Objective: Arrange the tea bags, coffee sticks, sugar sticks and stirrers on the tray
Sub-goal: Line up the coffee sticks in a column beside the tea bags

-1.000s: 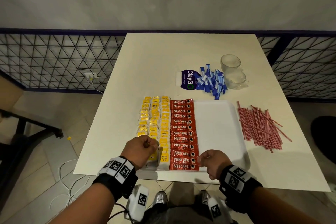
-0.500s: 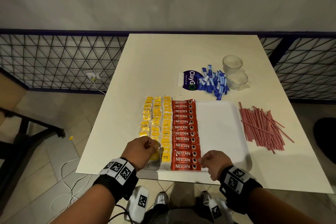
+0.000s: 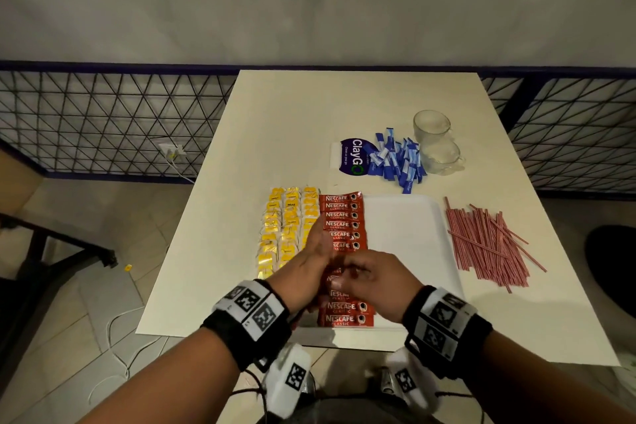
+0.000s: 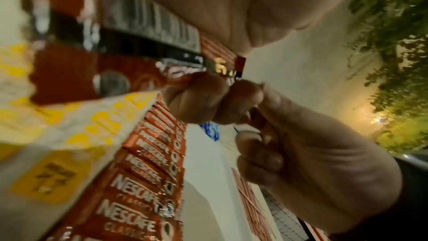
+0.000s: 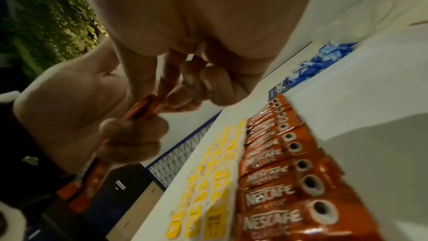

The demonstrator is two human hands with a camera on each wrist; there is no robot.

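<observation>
A white tray (image 3: 402,244) holds three columns of yellow tea bags (image 3: 285,227) on its left and a column of red Nescafe coffee sticks (image 3: 340,217) beside them. My hands meet just above that column's near half. My left hand (image 3: 316,251) grips a coffee stick (image 4: 64,76) lifted off the row, seen edge-on in the right wrist view (image 5: 139,107). My right hand (image 3: 354,272) has curled fingers and pinches the same stick's end. Blue sugar sticks (image 3: 395,162) lie heaped behind the tray. Red stirrers (image 3: 488,244) lie on the table to its right.
Two glass cups (image 3: 433,127) stand behind the sugar sticks, next to a ClayGo card (image 3: 351,157). The tray's right half is bare white. The tray reaches the table's near edge. A metal mesh fence (image 3: 103,120) runs behind and left of the table.
Both hands left the tray's near edge, moved forward and came together over the coffee column. They now hold a coffee stick between them.
</observation>
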